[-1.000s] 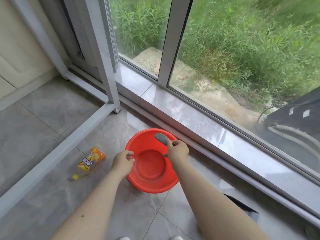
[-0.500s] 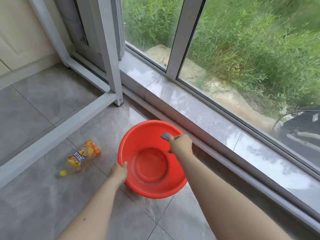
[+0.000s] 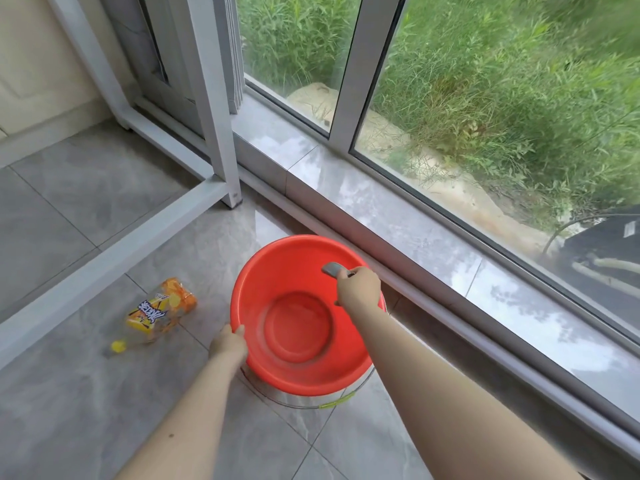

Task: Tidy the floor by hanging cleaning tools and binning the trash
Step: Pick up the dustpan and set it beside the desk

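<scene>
Basin (image 3: pixel 304 306), red, mouth up, over grey floor (image 3: pixel 69 393). L hand (image 3: pixel 229 342) grips near-left rim; R hand (image 3: pixel 358 287) pinches grey handle (image 3: pixel 333 269) pointing up-left. Snack bag (image 3: pixel 161 315) lies left.

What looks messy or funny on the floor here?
A plastic bottle with an orange and yellow label lies on its side on the grey floor tiles, left of the red basin. It looks like stray trash. The basin itself looks empty and unbroken.

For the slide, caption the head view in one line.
Left hand grips the red basin's rim, right hand holds a grey handle over it; bottle on the floor.
</scene>
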{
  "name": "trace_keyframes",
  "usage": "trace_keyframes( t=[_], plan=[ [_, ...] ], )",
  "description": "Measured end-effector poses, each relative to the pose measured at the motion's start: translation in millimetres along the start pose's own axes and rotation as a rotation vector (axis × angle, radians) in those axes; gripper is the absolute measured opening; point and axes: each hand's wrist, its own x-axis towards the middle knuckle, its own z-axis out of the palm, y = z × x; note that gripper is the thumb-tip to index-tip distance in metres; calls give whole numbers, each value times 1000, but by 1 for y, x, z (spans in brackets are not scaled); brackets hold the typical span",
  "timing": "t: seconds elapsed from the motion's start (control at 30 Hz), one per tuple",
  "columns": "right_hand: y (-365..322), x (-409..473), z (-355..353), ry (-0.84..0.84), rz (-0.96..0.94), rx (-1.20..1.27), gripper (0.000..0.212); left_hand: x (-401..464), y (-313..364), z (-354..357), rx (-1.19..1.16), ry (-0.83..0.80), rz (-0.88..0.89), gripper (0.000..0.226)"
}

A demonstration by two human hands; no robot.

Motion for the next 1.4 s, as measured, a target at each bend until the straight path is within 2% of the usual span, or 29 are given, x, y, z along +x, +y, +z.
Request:
trace_keyframes(
  t=[0.1,0.23,0.3,0.37,0.47,0.63,0.7,0.77,0.8,0.9,0.93,1.0,1.07,1.13,1.23,1.4],
  plan=[
    [2,-7,1,-32,20,-35,30,-7,5,3,41,56,-48,44],
    [1,-25,-1,-84,2,-88,14,-23,17,1,52,101,-182,59],
    [1,-32,-3,-89,12,-78,25,-29,22,-4,73,107,-219,66],
    [1,-38,-7,-101,18,-88,29,-33,26,-7,83,125,-219,70],
    [0,-43,-16,-120,9,-96,21,-36,32,-12,43,185,-213,76],
    [-2,-43,-30,-82,10,-75,32,-27,34,-24,47,182,-240,83],
    [-2,-46,-31,-82,10,-71,29,-35,38,-25,28,261,-293,83],
    [-2,-49,-32,-87,14,-73,26,-36,38,-27,-89,327,-343,80],
    [-2,-52,-31,-95,13,-80,27,-33,36,-28,-171,314,-361,73],
    [-3,-58,-30,-114,4,-86,28,-17,27,-28,-401,80,-403,24],
    [-3,-60,-29,-115,3,-84,29,-17,24,-30,-474,71,-432,16],
    [-7,-67,-30,-118,-2,-83,28,-28,24,-39,-639,67,-483,25],
    [-13,-74,-34,-119,-13,-84,22,-54,33,-48,-705,28,-521,21],
    [-22,-80,-42,-111,-11,-68,21,-78,43,-51,-802,-8,-529,29],
    [-34,-86,-56,-100,2,-27,24,-109,62,-52,-924,-47,-480,30],
    [-56,-97,-82,-94,31,36,29,-139,100,-52,-986,-186,-358,44]
  ],
)
